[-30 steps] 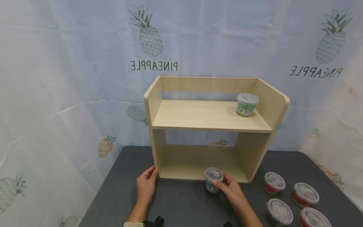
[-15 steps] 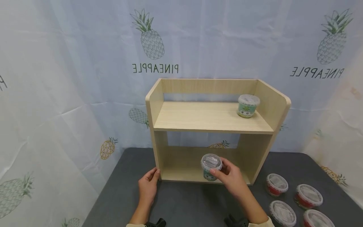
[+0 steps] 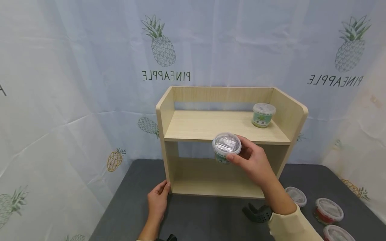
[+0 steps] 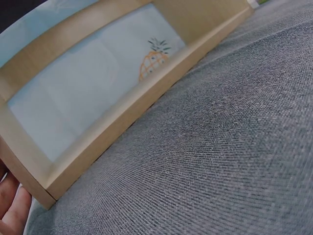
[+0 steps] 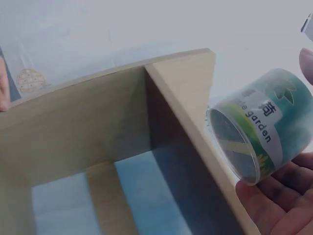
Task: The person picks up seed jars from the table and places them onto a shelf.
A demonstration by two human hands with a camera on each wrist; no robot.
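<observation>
My right hand (image 3: 256,164) grips a clear-lidded plastic cup (image 3: 226,145) between thumb and fingers, in front of the upper board's edge. Its green label with "garden" lettering shows in the right wrist view, where the label (image 5: 276,115) is tilted and the clear base faces the wooden shelf. The two-level shelf (image 3: 223,125) stands on the dark table. At its lower left corner my left hand (image 3: 157,201) holds the side panel's front edge; the left wrist view shows its fingers (image 4: 17,210) against the panel's outer side. A similar green-labelled cup (image 3: 263,116) sits upright at the right of the upper board.
Lidded cups with red lower parts stand on the table to the right, among them one cup (image 3: 328,211) near the edge; my right forearm partly hides this group. A pineapple-print curtain (image 3: 99,83) hangs behind the dark tabletop (image 3: 205,217).
My right hand has lifted the cup from the tabletop, up past the lower compartment to the upper board's height. My left hand stays at the shelf's left corner.
</observation>
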